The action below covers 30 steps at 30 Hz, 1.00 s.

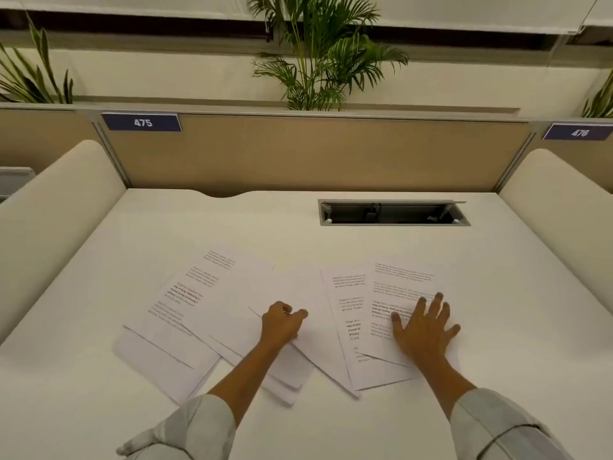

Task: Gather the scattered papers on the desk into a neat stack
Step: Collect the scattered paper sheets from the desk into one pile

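Several white printed papers lie fanned and overlapping across the middle of the white desk (132, 227). The left group of papers (185, 303) spreads toward the left, with blank sheets (285, 373) under my left forearm. My left hand (282, 322) rests on the middle sheets with its fingers curled, pinching the edge of a sheet. The right group of papers (351, 303) lies under my right hand (424, 327), which presses flat on the top printed sheet with fingers spread.
An open cable slot (393, 213) sits in the desk at the back right. A tan partition (315, 151) with the number tag 475 (142, 122) closes the back. Padded cream dividers (56, 207) flank both sides. Plants (318, 54) stand behind.
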Each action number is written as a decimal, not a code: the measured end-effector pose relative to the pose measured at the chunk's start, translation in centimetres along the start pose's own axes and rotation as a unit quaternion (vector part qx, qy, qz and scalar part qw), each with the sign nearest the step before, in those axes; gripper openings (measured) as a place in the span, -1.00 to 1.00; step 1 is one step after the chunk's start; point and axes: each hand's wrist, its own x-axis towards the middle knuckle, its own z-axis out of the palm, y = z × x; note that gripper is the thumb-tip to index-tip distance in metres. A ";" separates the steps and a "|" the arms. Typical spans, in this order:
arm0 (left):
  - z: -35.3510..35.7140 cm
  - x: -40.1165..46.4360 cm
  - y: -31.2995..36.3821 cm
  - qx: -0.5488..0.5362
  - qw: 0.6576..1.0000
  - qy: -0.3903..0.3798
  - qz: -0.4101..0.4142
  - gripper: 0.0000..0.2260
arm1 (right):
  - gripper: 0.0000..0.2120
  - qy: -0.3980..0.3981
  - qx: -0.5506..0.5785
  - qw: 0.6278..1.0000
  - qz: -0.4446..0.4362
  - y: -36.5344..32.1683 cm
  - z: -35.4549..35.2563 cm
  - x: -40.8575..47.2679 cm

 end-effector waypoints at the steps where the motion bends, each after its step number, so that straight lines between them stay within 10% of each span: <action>1: 0.6 0.1 0.2 -0.014 1.000 -0.020 -0.013 -0.51 | -0.22 -0.024 0.006 1.000 0.014 0.2 0.2 -0.2; 17: 5.9 0.3 4.9 -0.138 0.977 -0.133 -0.093 -0.07 | -0.21 -0.039 0.013 0.982 -0.186 0.8 3.0 -1.2; 27: 9.7 -1.1 1.7 -0.073 0.995 -0.014 -0.060 -0.85 | -0.35 -0.013 0.065 0.965 -0.254 3.2 3.3 -2.0; 30: 9.7 -2.0 1.8 -0.052 0.998 0.003 0.029 -0.79 | -0.37 0.027 0.156 0.967 -0.198 3.5 2.1 -1.2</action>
